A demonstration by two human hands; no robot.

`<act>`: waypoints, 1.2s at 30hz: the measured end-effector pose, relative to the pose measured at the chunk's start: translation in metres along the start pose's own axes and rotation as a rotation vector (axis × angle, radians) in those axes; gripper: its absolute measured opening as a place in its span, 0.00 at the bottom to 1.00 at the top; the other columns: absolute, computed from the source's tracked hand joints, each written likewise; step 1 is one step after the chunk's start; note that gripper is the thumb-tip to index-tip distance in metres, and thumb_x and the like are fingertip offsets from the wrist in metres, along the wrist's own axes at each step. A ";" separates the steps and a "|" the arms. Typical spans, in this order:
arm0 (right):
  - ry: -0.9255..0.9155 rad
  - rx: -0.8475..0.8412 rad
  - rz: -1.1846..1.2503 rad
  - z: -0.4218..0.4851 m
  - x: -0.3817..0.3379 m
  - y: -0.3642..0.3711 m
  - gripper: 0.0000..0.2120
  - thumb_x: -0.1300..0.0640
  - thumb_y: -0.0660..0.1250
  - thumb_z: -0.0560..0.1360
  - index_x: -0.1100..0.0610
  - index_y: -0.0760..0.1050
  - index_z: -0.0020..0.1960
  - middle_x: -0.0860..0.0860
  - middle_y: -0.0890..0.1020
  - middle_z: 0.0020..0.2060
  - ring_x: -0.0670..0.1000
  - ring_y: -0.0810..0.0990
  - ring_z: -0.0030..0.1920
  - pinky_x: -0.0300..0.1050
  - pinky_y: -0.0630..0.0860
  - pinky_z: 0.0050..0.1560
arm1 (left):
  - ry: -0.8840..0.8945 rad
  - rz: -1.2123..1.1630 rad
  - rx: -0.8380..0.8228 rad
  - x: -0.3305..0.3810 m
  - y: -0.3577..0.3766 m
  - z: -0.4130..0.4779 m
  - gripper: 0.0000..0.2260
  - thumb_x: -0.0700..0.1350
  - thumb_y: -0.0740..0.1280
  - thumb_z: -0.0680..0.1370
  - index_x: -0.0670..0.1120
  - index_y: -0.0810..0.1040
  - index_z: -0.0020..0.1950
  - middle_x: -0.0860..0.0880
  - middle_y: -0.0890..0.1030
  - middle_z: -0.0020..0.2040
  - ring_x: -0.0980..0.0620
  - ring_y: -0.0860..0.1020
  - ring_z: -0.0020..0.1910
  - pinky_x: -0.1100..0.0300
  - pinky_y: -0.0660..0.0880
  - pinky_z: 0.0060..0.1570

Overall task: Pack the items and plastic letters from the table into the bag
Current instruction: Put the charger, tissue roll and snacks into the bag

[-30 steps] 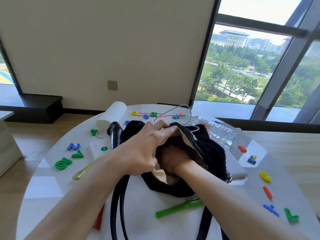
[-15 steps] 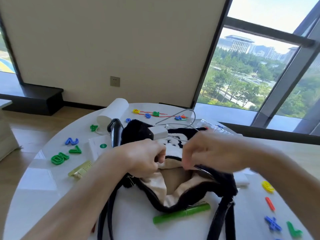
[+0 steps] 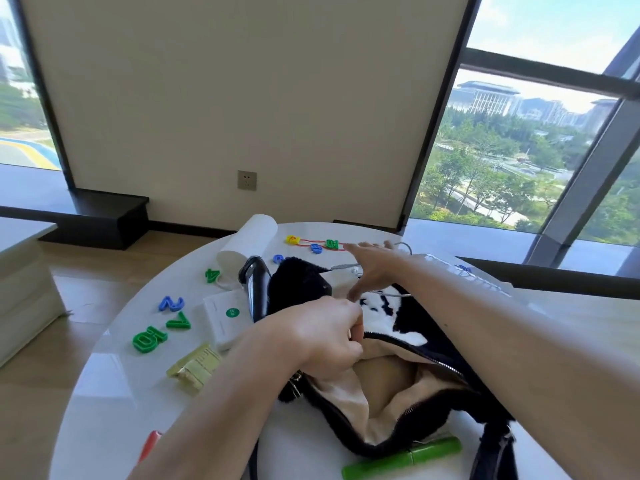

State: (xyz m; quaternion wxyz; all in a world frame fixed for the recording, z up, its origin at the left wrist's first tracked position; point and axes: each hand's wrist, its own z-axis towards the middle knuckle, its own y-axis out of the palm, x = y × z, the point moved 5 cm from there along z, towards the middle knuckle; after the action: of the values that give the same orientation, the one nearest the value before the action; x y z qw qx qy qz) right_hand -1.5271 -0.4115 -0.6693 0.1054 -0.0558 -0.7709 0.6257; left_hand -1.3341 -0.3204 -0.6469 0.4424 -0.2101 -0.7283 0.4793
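Observation:
A fuzzy black-and-white bag [image 3: 398,317] with a beige lining lies unzipped in the middle of the round white table [image 3: 114,393]. My left hand [image 3: 325,337] pinches the bag's near-left rim and holds the mouth apart. My right hand [image 3: 374,265] stretches over the bag toward the far edge, fingers spread, holding nothing, close to a white cable [image 3: 346,266] and a row of plastic letters [image 3: 317,243] joined by a red cord. Green and blue plastic numbers [image 3: 162,322] lie at the left.
A white roll [image 3: 249,242], a black handle-shaped object [image 3: 256,289], a white packet [image 3: 225,317] and a yellow sachet [image 3: 195,367] lie left of the bag. A green tube [image 3: 403,459] lies in front of it, with a red item [image 3: 149,445] near the front edge.
My right hand came out of the bag, let go of its rim and reached away toward the far side of the table. My left hand stayed on the bag's rim.

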 end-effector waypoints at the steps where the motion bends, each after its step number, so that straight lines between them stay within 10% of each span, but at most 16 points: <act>1: 0.000 -0.017 0.039 0.003 -0.001 0.003 0.57 0.37 0.77 0.66 0.51 0.47 0.82 0.54 0.61 0.79 0.58 0.59 0.79 0.60 0.53 0.78 | 0.002 -0.002 0.002 -0.001 -0.001 -0.001 0.07 0.49 0.63 0.80 0.49 0.75 0.56 0.50 0.79 0.55 0.50 0.78 0.52 0.56 0.76 0.51; 9: -0.014 0.102 -0.106 -0.008 -0.003 0.012 0.29 0.33 0.67 0.73 0.54 0.73 0.63 0.52 0.76 0.63 0.56 0.70 0.67 0.57 0.64 0.66 | -0.023 0.013 -0.004 -0.004 -0.001 0.000 0.13 0.52 0.63 0.80 0.49 0.74 0.62 0.48 0.78 0.60 0.48 0.77 0.56 0.52 0.76 0.58; 15: -0.002 0.409 0.037 -0.051 0.003 -0.016 0.24 0.32 0.66 0.73 0.53 0.74 0.51 0.52 0.79 0.53 0.55 0.75 0.57 0.51 0.70 0.53 | -0.065 -0.067 0.145 -0.006 -0.011 -0.002 0.14 0.51 0.64 0.78 0.50 0.74 0.63 0.50 0.78 0.59 0.49 0.79 0.56 0.54 0.76 0.58; 20: 0.038 0.691 0.382 -0.129 -0.005 -0.051 0.27 0.31 0.64 0.72 0.53 0.72 0.55 0.46 0.81 0.45 0.56 0.79 0.47 0.51 0.75 0.43 | -0.166 -0.789 0.366 -0.006 -0.026 0.002 0.24 0.66 0.64 0.74 0.47 0.80 0.55 0.45 0.83 0.54 0.47 0.83 0.52 0.47 0.77 0.61; 24: -0.064 0.749 0.425 -0.189 -0.043 -0.059 0.18 0.39 0.67 0.74 0.52 0.69 0.52 0.40 0.76 0.39 0.50 0.79 0.41 0.51 0.76 0.41 | 0.125 -1.394 0.421 0.024 -0.028 0.004 0.19 0.59 0.71 0.70 0.49 0.82 0.55 0.46 0.85 0.54 0.48 0.83 0.55 0.49 0.77 0.61; 31: -0.229 0.731 0.370 -0.228 -0.061 -0.043 0.19 0.60 0.63 0.74 0.51 0.64 0.63 0.47 0.76 0.43 0.54 0.77 0.43 0.54 0.76 0.42 | 0.248 -1.659 0.742 0.040 -0.029 -0.003 0.02 0.39 0.74 0.71 0.44 0.82 0.39 0.44 0.83 0.40 0.49 0.82 0.42 0.54 0.80 0.46; 36: -0.193 0.610 0.597 -0.229 -0.034 -0.030 0.12 0.59 0.69 0.73 0.44 0.70 0.48 0.45 0.77 0.35 0.45 0.75 0.37 0.44 0.74 0.40 | 0.296 -1.864 0.639 0.040 -0.044 -0.012 0.03 0.36 0.66 0.76 0.41 0.76 0.43 0.46 0.81 0.37 0.51 0.84 0.37 0.62 0.80 0.35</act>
State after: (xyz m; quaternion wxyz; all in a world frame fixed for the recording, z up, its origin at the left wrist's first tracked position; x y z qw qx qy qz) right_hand -1.4397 -0.2069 -0.5986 -0.1410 -0.1840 -0.5071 0.8301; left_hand -1.3403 -0.3048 -0.5885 0.7641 0.5172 -0.3766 0.0827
